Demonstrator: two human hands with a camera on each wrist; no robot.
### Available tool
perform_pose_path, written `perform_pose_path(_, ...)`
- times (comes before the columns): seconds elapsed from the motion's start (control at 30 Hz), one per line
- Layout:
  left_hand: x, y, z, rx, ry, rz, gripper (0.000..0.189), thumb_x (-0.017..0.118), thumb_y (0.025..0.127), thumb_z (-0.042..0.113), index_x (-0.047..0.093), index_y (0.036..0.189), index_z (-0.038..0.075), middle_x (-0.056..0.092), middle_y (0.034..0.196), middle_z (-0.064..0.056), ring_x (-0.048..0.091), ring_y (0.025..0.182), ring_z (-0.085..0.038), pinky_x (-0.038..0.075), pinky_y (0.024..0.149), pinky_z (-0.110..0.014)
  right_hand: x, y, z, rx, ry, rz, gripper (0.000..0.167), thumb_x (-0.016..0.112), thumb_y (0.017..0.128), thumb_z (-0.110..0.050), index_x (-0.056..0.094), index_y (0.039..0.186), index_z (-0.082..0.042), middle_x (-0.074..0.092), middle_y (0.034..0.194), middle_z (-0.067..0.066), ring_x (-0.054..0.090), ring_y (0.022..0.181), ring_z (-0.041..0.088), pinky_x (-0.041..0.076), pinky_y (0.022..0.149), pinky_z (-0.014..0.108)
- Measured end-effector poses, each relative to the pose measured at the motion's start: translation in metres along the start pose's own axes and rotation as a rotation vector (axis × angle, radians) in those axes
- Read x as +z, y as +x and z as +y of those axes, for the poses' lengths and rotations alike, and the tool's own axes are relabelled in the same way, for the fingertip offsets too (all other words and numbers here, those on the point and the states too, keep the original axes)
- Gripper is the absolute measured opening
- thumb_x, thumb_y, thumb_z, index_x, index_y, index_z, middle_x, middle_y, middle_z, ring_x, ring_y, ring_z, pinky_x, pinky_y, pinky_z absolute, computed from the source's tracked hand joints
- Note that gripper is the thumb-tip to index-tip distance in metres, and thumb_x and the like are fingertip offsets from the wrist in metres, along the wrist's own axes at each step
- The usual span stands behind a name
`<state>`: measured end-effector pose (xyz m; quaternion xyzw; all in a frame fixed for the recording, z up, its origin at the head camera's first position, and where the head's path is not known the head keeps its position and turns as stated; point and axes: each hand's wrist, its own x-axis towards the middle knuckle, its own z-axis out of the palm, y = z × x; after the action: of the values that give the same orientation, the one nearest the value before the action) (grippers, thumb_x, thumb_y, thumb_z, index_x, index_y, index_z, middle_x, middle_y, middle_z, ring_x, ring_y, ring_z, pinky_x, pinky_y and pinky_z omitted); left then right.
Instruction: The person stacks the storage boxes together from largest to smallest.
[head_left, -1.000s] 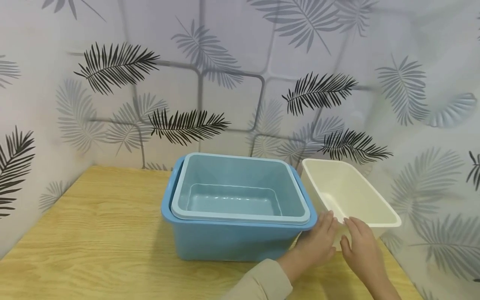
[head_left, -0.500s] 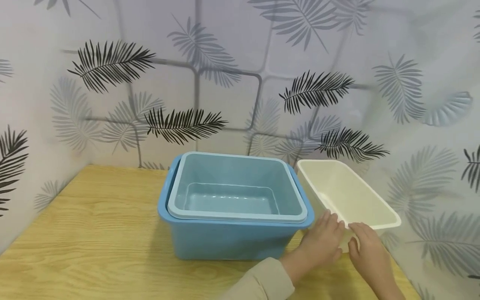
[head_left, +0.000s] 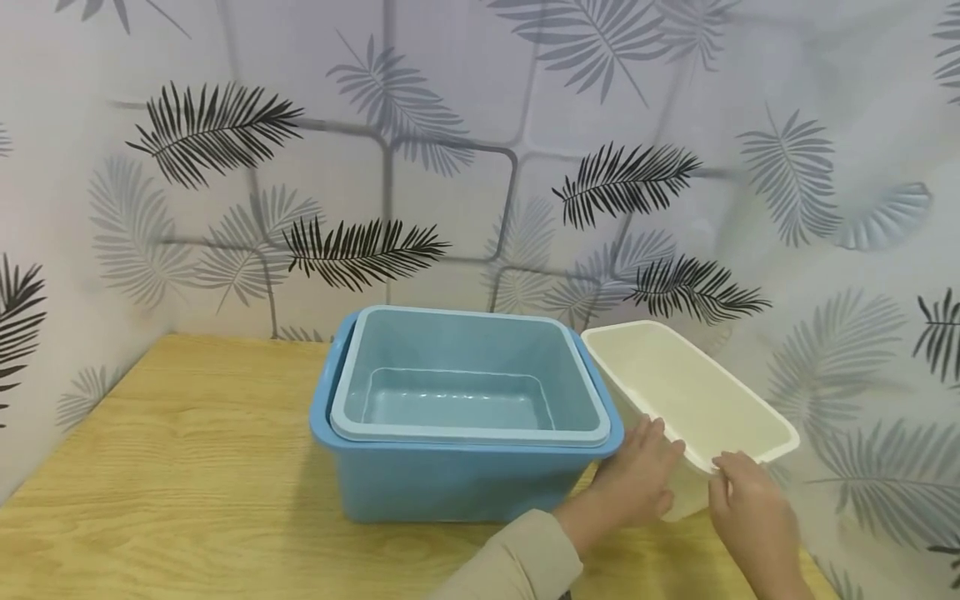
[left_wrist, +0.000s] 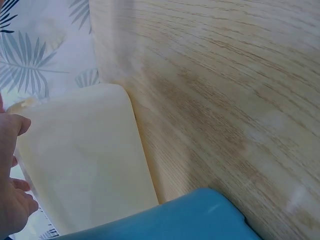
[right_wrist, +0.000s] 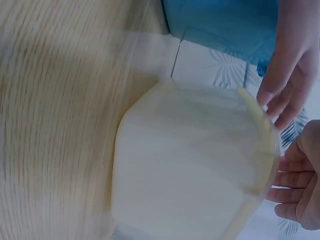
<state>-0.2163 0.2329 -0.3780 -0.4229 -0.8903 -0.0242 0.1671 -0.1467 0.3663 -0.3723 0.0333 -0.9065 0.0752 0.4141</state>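
Note:
In the head view a cream plastic bin (head_left: 697, 392) stands at the right, set at a slant and tilted. My left hand (head_left: 637, 479) holds its near left rim, fingertips laid over the edge. At the near corner my right hand (head_left: 753, 508) grips the same rim, fingers curled over it. Seen from the right wrist, the fingers (right_wrist: 285, 182) of the right hand reach the bin's edge, and the left hand (right_wrist: 295, 70) hangs close by. The left wrist view shows the outer wall of the bin (left_wrist: 90, 160) above the wooden table (left_wrist: 225, 110).
Left of the cream bin stands a blue bin (head_left: 457, 483) with a lighter blue bin (head_left: 465, 375) nested inside. Its right end is close to my left hand. Behind the wooden table (head_left: 187, 433) hangs a leaf-patterned cloth (head_left: 465, 100), which also runs along the right side.
The cream bin has turned and tilted, its far end shifting left towards the blue bins and its near corner dropping. My right hand has moved slightly right and down with the rim. The view has shifted slightly.

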Motion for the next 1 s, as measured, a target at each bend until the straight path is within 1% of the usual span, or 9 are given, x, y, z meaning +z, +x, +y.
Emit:
perform_pose_path(0.1,0.0,-0.001,0.002,0.035,0.059,0.05,0.059,0.057,0.086,0.044,0.04,0.137,0.02,0.039,0.143,-0.003,0.034,0.135,-0.019,0.031,0.11,-0.027,0.002,0.001,-0.006,-0.045,-0.037,0.024,0.018,0.059,0.074,0.003,0.065,0.088,0.011,0.066,0.09,0.03,0.061,0.09,0.05,0.047,0.077,0.062)
perform_pose_path(0.23,-0.001,-0.002,0.002,0.065,0.107,0.112,0.058,0.054,0.088,0.043,0.041,0.137,0.015,0.041,0.14,-0.003,0.037,0.133,-0.018,0.034,0.109,-0.027,0.006,0.0,-0.008,-0.091,-0.061,0.043,0.02,0.061,0.073,0.002,0.066,0.09,0.012,0.066,0.09,0.029,0.061,0.089,0.05,0.047,0.077,0.062)
perform_pose_path(0.3,-0.001,-0.002,0.002,0.07,0.098,0.103,0.059,0.053,0.088,0.042,0.04,0.138,0.014,0.042,0.14,-0.002,0.037,0.134,-0.019,0.033,0.109,-0.027,0.008,-0.001,-0.008,-0.099,-0.064,0.054,0.021,0.062,0.072,0.002,0.066,0.09,0.012,0.067,0.089,0.028,0.062,0.086,0.049,0.049,0.074,0.059)
perform_pose_path(0.37,-0.002,-0.001,0.002,0.068,0.08,0.066,0.061,0.053,0.088,0.041,0.037,0.14,0.013,0.04,0.142,-0.002,0.035,0.135,-0.02,0.031,0.111,-0.028,0.008,-0.002,-0.007,-0.11,-0.065,0.066,0.021,0.061,0.071,0.003,0.066,0.089,0.012,0.067,0.087,0.027,0.063,0.083,0.048,0.051,0.07,0.056)
perform_pose_path(0.47,-0.003,0.0,0.0,0.041,0.048,0.01,0.064,0.054,0.088,0.041,0.034,0.142,0.013,0.037,0.146,-0.003,0.031,0.138,-0.021,0.028,0.113,-0.028,0.009,-0.004,-0.009,-0.146,-0.048,0.064,0.024,0.061,0.069,0.003,0.065,0.091,0.014,0.067,0.089,0.027,0.063,0.082,0.047,0.053,0.069,0.052)
perform_pose_path(0.53,-0.003,0.001,-0.001,0.023,0.052,-0.003,0.064,0.054,0.088,0.042,0.034,0.142,0.013,0.035,0.147,-0.005,0.03,0.138,-0.022,0.027,0.113,-0.029,0.01,-0.004,-0.011,-0.171,-0.04,0.051,0.028,0.062,0.068,0.004,0.064,0.094,0.015,0.066,0.091,0.028,0.063,0.083,0.047,0.052,0.07,0.054)
perform_pose_path(0.77,-0.002,0.0,-0.004,-0.002,0.041,0.006,0.066,0.056,0.088,0.041,0.034,0.142,0.011,0.033,0.148,-0.011,0.03,0.138,-0.026,0.028,0.112,-0.031,0.012,-0.003,-0.017,-0.195,-0.044,0.05,0.032,0.064,0.067,0.005,0.064,0.097,0.015,0.066,0.093,0.028,0.064,0.082,0.046,0.051,0.071,0.057)
perform_pose_path(0.87,0.0,0.0,-0.004,0.003,0.079,0.024,0.066,0.056,0.087,0.043,0.035,0.141,0.011,0.034,0.147,-0.011,0.03,0.138,-0.026,0.029,0.111,-0.031,0.012,-0.003,-0.015,-0.175,-0.046,0.047,0.031,0.064,0.067,0.004,0.064,0.097,0.014,0.066,0.094,0.027,0.064,0.081,0.044,0.05,0.073,0.057)
perform_pose_path(1.0,0.0,0.001,-0.004,0.001,0.142,0.012,0.066,0.053,0.088,0.046,0.034,0.142,0.013,0.033,0.147,-0.009,0.028,0.138,-0.025,0.028,0.111,-0.031,0.01,-0.005,-0.013,-0.149,-0.043,0.027,0.03,0.064,0.068,0.005,0.065,0.097,0.013,0.066,0.094,0.027,0.064,0.082,0.045,0.05,0.074,0.057)
